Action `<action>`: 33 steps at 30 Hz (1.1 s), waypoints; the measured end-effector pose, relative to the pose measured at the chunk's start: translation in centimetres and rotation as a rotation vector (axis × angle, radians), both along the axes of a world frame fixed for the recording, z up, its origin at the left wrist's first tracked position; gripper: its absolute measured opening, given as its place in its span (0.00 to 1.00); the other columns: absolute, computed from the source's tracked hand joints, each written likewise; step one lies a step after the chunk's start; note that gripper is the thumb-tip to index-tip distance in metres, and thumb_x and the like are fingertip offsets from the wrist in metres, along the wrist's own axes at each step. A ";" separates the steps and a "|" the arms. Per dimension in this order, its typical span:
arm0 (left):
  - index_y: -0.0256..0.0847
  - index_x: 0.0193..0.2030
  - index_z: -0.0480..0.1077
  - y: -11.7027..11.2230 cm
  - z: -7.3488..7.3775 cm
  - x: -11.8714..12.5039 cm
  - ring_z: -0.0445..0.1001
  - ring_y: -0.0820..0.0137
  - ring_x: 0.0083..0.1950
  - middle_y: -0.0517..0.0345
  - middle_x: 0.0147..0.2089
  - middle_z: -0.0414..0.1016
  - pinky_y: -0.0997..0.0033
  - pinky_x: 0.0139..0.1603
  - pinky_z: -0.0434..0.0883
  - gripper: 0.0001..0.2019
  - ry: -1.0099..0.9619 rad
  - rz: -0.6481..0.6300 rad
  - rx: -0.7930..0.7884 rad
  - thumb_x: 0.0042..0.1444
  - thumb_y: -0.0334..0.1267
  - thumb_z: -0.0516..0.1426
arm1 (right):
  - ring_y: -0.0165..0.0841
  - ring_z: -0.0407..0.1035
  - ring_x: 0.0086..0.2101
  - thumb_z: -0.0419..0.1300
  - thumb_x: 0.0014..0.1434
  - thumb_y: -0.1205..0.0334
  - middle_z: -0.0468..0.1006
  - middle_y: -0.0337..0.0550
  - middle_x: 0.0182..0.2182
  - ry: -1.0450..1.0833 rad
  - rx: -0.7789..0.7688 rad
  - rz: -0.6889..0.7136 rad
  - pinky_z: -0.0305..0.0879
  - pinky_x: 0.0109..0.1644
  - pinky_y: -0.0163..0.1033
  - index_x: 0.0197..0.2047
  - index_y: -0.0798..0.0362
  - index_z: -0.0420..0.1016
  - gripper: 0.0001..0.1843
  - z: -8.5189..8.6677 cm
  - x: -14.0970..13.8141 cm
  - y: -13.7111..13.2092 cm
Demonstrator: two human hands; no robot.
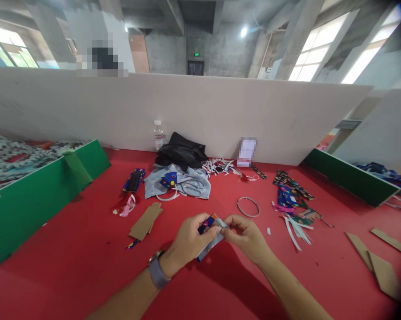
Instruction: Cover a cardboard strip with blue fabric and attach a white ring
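Observation:
Above the red tabletop, my left hand (pixel 193 239) is closed round a folded piece of fabric (pixel 207 253), dark blue with a colourful print on one side and pale grey-blue on the other. My right hand (pixel 246 236) pinches the upper right edge of the same fabric, its fingertips meeting my left thumb. The fingers partly hide the piece. Just beyond my right hand lies a thin grey ring (pixel 248 216). Tan cardboard strips (pixel 145 223) rest to the left of my left hand.
Farther back are a light blue cloth (pixel 150 189), a black bag (pixel 180 151), a water bottle (pixel 159 135) and a propped phone (pixel 246 152). Patterned fabric pieces (pixel 287 196) and white ribbons (pixel 295 231) lie at right. Green dividers (pixel 47 191) and a white panel (pixel 187 106) bound the table.

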State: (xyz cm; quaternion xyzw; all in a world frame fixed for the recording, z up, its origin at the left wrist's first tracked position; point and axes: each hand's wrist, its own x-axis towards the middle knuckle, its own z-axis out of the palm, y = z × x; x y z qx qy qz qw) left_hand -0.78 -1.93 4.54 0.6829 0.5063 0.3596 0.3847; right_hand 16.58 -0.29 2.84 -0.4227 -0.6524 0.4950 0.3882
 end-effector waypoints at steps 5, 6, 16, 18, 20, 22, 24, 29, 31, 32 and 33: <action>0.37 0.30 0.67 0.0 -0.2 0.0 0.60 0.75 0.26 0.64 0.24 0.63 0.78 0.26 0.57 0.11 -0.060 -0.018 -0.040 0.54 0.44 0.53 | 0.28 0.63 0.26 0.60 0.51 0.59 0.72 0.37 0.23 0.026 -0.033 0.017 0.59 0.31 0.33 0.27 0.55 0.71 0.07 0.2 0.1 0.0; 0.37 0.31 0.67 0.0 -0.2 0.0 0.61 0.75 0.25 0.64 0.24 0.64 0.78 0.25 0.58 0.11 -0.083 -0.027 -0.063 0.54 0.44 0.53 | 0.27 0.63 0.25 0.61 0.51 0.59 0.72 0.37 0.23 0.035 -0.049 0.027 0.60 0.31 0.33 0.28 0.55 0.71 0.07 0.2 0.1 0.0; 0.36 0.31 0.68 0.1 -0.6 0.0 0.62 0.76 0.23 0.62 0.23 0.65 0.79 0.22 0.57 0.16 -0.180 -0.066 -0.153 0.52 0.49 0.55 | 0.26 0.63 0.25 0.61 0.52 0.60 0.71 0.35 0.22 0.085 -0.080 0.102 0.60 0.30 0.32 0.27 0.54 0.71 0.07 0.5 0.2 0.0; 0.35 0.31 0.68 0.1 -0.7 0.0 0.63 0.76 0.23 0.62 0.23 0.65 0.79 0.22 0.58 0.16 -0.201 -0.073 -0.167 0.52 0.49 0.55 | 0.26 0.62 0.24 0.61 0.51 0.60 0.70 0.35 0.21 0.086 -0.083 0.099 0.59 0.30 0.32 0.27 0.54 0.70 0.07 0.5 0.2 0.0; 0.36 0.31 0.67 0.1 -0.8 0.0 0.63 0.76 0.23 0.62 0.23 0.65 0.79 0.22 0.58 0.15 -0.217 -0.073 -0.174 0.52 0.49 0.55 | 0.25 0.62 0.24 0.61 0.50 0.60 0.69 0.34 0.21 0.088 -0.091 0.093 0.59 0.29 0.31 0.26 0.54 0.69 0.07 0.5 0.2 0.0; 0.36 0.30 0.67 0.1 -0.8 0.0 0.63 0.76 0.23 0.63 0.23 0.64 0.79 0.22 0.58 0.15 -0.217 -0.072 -0.177 0.52 0.48 0.55 | 0.25 0.61 0.23 0.61 0.50 0.61 0.68 0.34 0.20 0.093 -0.102 0.092 0.58 0.29 0.31 0.25 0.54 0.68 0.07 0.4 0.2 0.0; 0.36 0.30 0.67 0.1 -0.8 0.0 0.62 0.76 0.24 0.63 0.23 0.64 0.79 0.22 0.57 0.14 -0.204 -0.071 -0.167 0.52 0.47 0.55 | 0.24 0.60 0.23 0.62 0.49 0.63 0.67 0.33 0.20 0.100 -0.108 0.091 0.57 0.28 0.31 0.25 0.54 0.67 0.07 0.4 0.1 0.0; 0.36 0.29 0.67 0.1 -0.7 0.0 0.60 0.76 0.24 0.63 0.23 0.63 0.79 0.22 0.56 0.13 -0.176 -0.066 -0.168 0.52 0.46 0.55 | 0.24 0.58 0.22 0.63 0.46 0.64 0.67 0.33 0.19 0.098 -0.117 0.092 0.56 0.27 0.30 0.23 0.54 0.67 0.08 0.6 0.1 0.0; 0.36 0.29 0.67 0.1 -0.8 0.1 0.60 0.76 0.24 0.64 0.23 0.62 0.79 0.22 0.55 0.13 -0.175 -0.069 -0.169 0.52 0.46 0.55 | 0.24 0.58 0.22 0.63 0.46 0.64 0.67 0.33 0.19 0.098 -0.120 0.093 0.56 0.27 0.30 0.23 0.54 0.67 0.08 0.6 0.1 -0.1; 0.36 0.29 0.67 0.1 -0.8 0.1 0.59 0.76 0.24 0.64 0.23 0.62 0.79 0.22 0.55 0.13 -0.177 -0.073 -0.169 0.52 0.46 0.55 | 0.24 0.58 0.22 0.63 0.46 0.64 0.67 0.32 0.19 0.100 -0.118 0.095 0.56 0.27 0.30 0.23 0.54 0.67 0.08 0.6 0.2 -0.1; 0.36 0.29 0.67 0.1 -0.8 0.1 0.59 0.76 0.24 0.64 0.23 0.61 0.79 0.22 0.55 0.13 -0.179 -0.078 -0.168 0.52 0.46 0.55 | 0.25 0.58 0.22 0.63 0.46 0.64 0.67 0.32 0.19 0.100 -0.114 0.099 0.56 0.28 0.30 0.23 0.54 0.67 0.07 0.6 0.2 -0.1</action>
